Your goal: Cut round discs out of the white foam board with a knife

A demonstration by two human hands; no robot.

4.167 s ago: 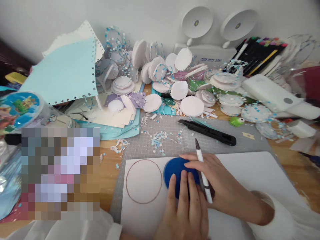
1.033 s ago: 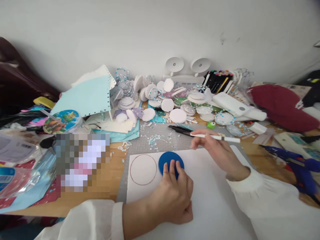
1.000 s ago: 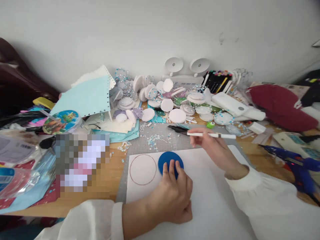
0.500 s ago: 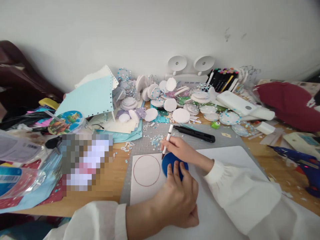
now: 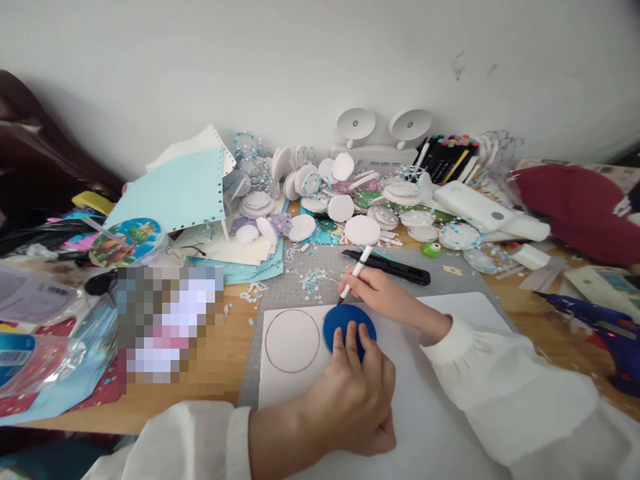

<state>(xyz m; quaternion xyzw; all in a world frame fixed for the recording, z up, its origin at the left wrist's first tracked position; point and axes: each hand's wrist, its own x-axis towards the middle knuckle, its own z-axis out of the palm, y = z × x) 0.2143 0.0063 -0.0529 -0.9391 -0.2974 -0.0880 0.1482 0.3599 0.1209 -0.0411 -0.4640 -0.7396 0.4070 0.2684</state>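
A blue disc [image 5: 343, 323] lies flat on a white sheet of paper [image 5: 440, 400]. My left hand [image 5: 355, 393] holds it down, fingertips pressed on its top face. In the fingers of my right hand [image 5: 375, 290] is a white marker pen [image 5: 357, 273], closed around the barrel. The pen slants, its dark tip at the upper edge of the disc. Left of the disc, a reddish-brown circle outline [image 5: 267, 340] is drawn on the paper. Whatever line runs under the disc's near side is hidden by my left hand.
Under the paper is a grey cutting mat [image 5: 295, 267]. A black utility knife [image 5: 395, 268] lies behind my right hand. White foam discs [image 5: 363, 230] are heaped by the wall. A blue glue gun [image 5: 590, 320] sits right; light-blue sheets [image 5: 170, 187] and a blurred-out patch [image 5: 170, 327] are left.
The pen in my right hand has travelled from the disc's upper left side rightward along its top edge. My left hand stays on the disc. The view has shifted slightly.
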